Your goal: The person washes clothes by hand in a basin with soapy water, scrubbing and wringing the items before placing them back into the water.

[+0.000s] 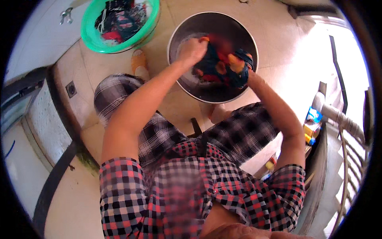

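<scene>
A dark round basin (220,95) with a pale rim lies on the floor before me, with whitish suds along its inner left side. Inside it is a wet dark blue-green and red cloth (220,67) with yellow-orange patches. My left hand (194,51) is closed on the cloth's upper left part, over the basin's left half. At the right wall of the basin, my right hand (251,74) grips a bunched part of the same cloth; its fingers are mostly hidden by the folds. Some of the cloth is blurred.
A green plastic tub (86,35) at upper left holds dark and red wet clothes (124,22) with foam. A metal tap (66,15) is on the wall beside it. A floor drain (71,89) lies left of my knee. Packets (313,115) and a pale pipe (337,115) are at right.
</scene>
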The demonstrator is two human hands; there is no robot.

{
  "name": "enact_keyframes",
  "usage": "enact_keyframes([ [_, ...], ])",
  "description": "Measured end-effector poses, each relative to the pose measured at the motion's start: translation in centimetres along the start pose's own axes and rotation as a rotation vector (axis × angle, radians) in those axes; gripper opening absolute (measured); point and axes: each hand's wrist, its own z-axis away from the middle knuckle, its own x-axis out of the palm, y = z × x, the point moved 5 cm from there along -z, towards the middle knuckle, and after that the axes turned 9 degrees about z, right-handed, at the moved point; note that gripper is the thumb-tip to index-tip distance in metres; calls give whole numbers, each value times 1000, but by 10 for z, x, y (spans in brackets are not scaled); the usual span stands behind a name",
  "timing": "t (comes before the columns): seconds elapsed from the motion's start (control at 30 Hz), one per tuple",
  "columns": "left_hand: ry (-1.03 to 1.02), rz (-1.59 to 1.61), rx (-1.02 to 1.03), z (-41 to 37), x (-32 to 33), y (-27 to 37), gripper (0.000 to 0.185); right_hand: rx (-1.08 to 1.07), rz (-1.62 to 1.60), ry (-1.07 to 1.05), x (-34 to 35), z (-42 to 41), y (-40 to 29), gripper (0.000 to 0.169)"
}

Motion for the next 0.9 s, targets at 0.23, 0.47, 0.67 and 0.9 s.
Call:
enact_keyframes([
  [0.23, 123, -124, -139, -19, -10, -53, 52, -36, 318, -67, -114, 52, -5, 40],
  [0.47, -59, 125, -230, -44, 20, -87, 52, 99, 339, 119, -260, 112, -24, 41],
  [0.67, -494, 740, -243, -14, 21, -31, 30, 197, -341, 523, -306, 124, 5, 47],
  [0.9, -661, 1005, -170, 0, -3, 28, 23, -189, 417, 713, -121, 34, -23, 45],
])
